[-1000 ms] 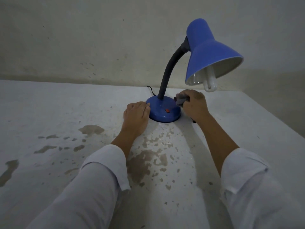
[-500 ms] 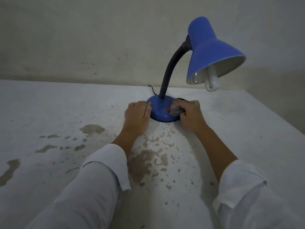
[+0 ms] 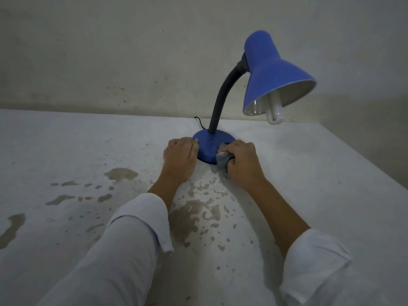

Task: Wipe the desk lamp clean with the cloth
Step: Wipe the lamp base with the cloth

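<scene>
Between the hands, lamp base [image 3: 208, 146]: left hand [image 3: 180, 157] flat against it, right hand [image 3: 241, 164] clutching cloth [image 3: 221, 159].

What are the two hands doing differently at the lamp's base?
The right hand is closed around a crumpled grey cloth, pressing it to the blue round lamp base; the left hand holds nothing. The left hand's fingertips rest on the base's left edge. Both arms wear rolled white sleeves.
</scene>
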